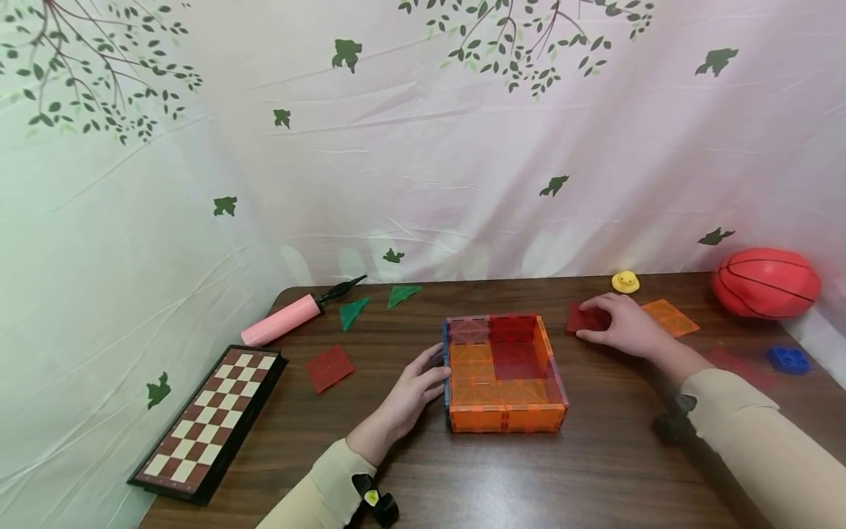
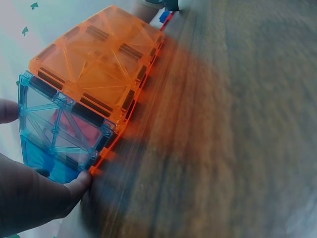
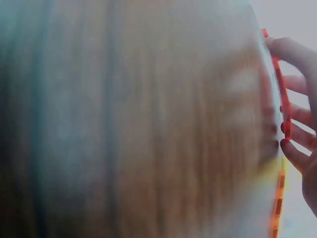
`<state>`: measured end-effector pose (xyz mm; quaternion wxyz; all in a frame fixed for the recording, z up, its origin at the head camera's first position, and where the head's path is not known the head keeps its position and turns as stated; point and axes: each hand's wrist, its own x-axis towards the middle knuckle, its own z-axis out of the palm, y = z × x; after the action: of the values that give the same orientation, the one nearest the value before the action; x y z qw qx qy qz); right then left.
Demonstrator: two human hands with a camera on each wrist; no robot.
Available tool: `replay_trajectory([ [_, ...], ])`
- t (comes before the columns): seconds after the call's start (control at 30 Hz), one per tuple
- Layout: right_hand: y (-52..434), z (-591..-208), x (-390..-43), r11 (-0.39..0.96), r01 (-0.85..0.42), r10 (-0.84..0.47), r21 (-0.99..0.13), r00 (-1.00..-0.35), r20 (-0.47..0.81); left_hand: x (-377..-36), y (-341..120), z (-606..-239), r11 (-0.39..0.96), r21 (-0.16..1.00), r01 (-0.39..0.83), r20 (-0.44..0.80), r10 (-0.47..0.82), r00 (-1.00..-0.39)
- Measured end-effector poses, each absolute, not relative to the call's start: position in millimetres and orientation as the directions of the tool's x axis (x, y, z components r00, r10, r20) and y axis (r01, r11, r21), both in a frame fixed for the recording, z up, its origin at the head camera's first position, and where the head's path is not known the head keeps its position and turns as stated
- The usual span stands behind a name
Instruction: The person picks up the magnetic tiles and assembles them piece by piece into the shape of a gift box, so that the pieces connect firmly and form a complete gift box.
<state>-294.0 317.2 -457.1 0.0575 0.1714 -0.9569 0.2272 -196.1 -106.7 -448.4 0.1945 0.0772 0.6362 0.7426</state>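
An open box of translucent magnetic tiles [image 1: 505, 419] stands on the table, with orange front, blue left side and red tiles at the back. My left hand [image 1: 408, 389] rests against the blue wall, its fingers spread and fairly straight; in the left wrist view the thumb [image 2: 39, 193] lies along the bottom of the blue tile [image 2: 59, 124]. To the right of the box, my right hand [image 1: 624, 325] pinches a red square magnetic tile [image 1: 581, 319] by its edges. The right wrist view shows this tile [image 3: 283, 94] edge-on between thumb and fingers.
Loose tiles lie around: red square [image 1: 330, 367], green triangles [image 1: 353, 312], orange square [image 1: 670, 317], red tile [image 1: 743, 367]. A chessboard [image 1: 210, 419] and pink pump [image 1: 283, 320] are at left; a rubber duck [image 1: 625, 281], red ball [image 1: 767, 283] and blue block [image 1: 789, 360] at right.
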Motion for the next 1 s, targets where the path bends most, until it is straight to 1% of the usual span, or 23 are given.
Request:
replay_trajectory([
  [0.2,298,-438,-290,0.816,-0.316,-0.262,-0.484,-0.949,0.177,-196,-106,-449,-0.112,0.977,-0.184,-0.126,0.395,-0.91],
  [0.43,256,-400,-288,0.805,-0.339,-0.312,-0.487,-0.94,0.137,-195,-107,-450,-0.115,0.978,-0.172,-0.113,0.4,-0.91],
  [0.6,219,-376,-284,0.77,-0.431,-0.41,-0.47,-0.899,0.153,-195,-107,-451,-0.116,0.979,-0.169,-0.11,0.399,-0.91],
  [0.77,184,-367,-279,0.739,-0.528,-0.508,-0.418,-0.845,0.168,-195,-108,-453,-0.117,0.979,-0.167,-0.108,0.399,-0.911],
  [0.9,158,-361,-272,0.709,-0.578,-0.566,-0.405,-0.808,0.163,-196,-108,-453,-0.116,0.978,-0.174,-0.115,0.397,-0.911],
  [1.0,142,-356,-268,0.704,-0.595,-0.595,-0.388,-0.792,0.136,-196,-107,-452,-0.118,0.976,-0.181,-0.122,0.391,-0.912],
])
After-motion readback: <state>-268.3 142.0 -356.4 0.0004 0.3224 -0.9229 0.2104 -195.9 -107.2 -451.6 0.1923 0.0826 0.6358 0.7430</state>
